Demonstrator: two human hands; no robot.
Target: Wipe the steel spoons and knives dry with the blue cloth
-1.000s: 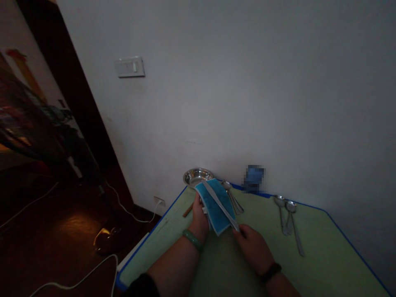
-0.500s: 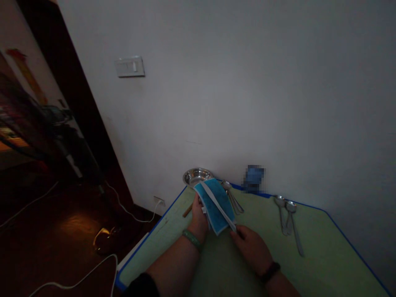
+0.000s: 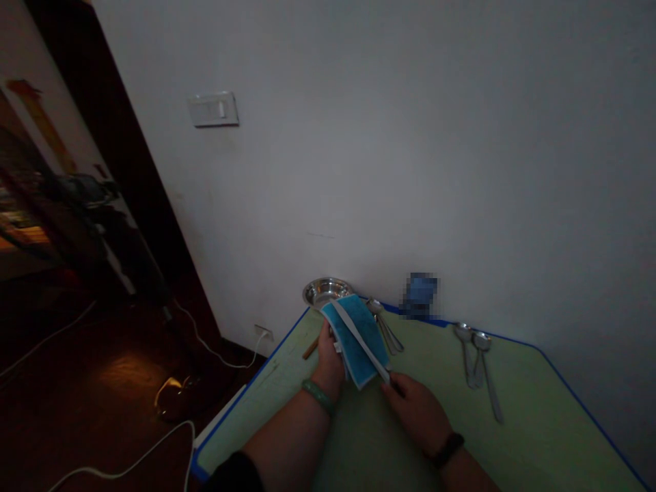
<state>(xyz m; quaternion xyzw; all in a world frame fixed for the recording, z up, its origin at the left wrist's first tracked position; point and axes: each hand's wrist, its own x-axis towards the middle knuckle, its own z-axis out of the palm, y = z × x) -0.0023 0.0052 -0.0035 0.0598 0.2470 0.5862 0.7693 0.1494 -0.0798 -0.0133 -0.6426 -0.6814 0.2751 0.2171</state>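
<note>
My left hand (image 3: 331, 359), with a green bangle at the wrist, is closed on a small blue cloth (image 3: 361, 362) with a pale edge, holding it up from beneath. Across the cloth lies a long, flat metal table knife (image 3: 356, 333), its far end near the cloth's upper left edge. The near end of the knife is pinched in my right hand (image 3: 417, 410). Just behind the cloth a few spoons (image 3: 390, 333) rest on the table, partly covered by it. A shiny steel bowl (image 3: 328, 290) stands at the table's back corner.
On the right of the green table (image 3: 430, 369) lie several spoons (image 3: 479, 348). A blurred blue object (image 3: 421, 295) is against the wall. A brown stick (image 3: 310, 348) pokes out left of my hand. White cable (image 3: 128, 471) runs over the dark floor beside a standing fan.
The hands, cloth and knife keep almost the same position. Only the fan at the left looks different, and the view has shifted very slightly.
</note>
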